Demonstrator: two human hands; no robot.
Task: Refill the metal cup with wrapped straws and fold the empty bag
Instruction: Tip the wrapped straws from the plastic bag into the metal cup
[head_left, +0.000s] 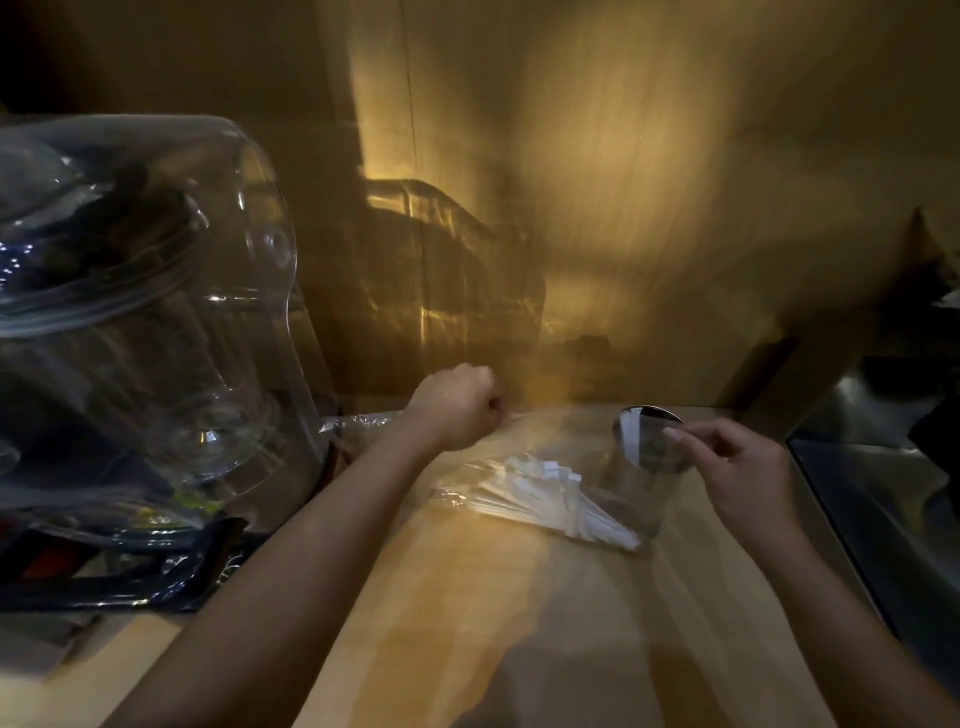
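Two bare forearms reach over a wooden counter (467, 623) lit by warm, low light, the frame softened by motion blur. At centre, the left hand (457, 402) is curled into a closed fist, knuckles up, pinching the far edge of a clear plastic bag (467, 467) that lies spread on the counter; exactly how much film it has gathered cannot be told. Inside the bag, toward 4 o'clock of that fist, a fan of white wrapped straws (545, 493) lies flat, their ends pointing toward the metal cup (644, 467). The cup stands at roughly 3 o'clock of the left hand, tilted with its mouth angled toward the camera, its base just beside the straws' lower ends; a white strip shows against its inner wall. The right hand (737, 467) is at the cup's 3 o'clock side, fingers loosely bent, thumb and forefinger tips meeting at the rim; whether they actually clamp the rim or only touch it is unclear through the blur. At 9 o'clock of the scene sits a large clear plastic dome (156, 312) over dark, indistinct items. At the 3 o'clock edge, a dark steel surface (883, 493) borders the counter.
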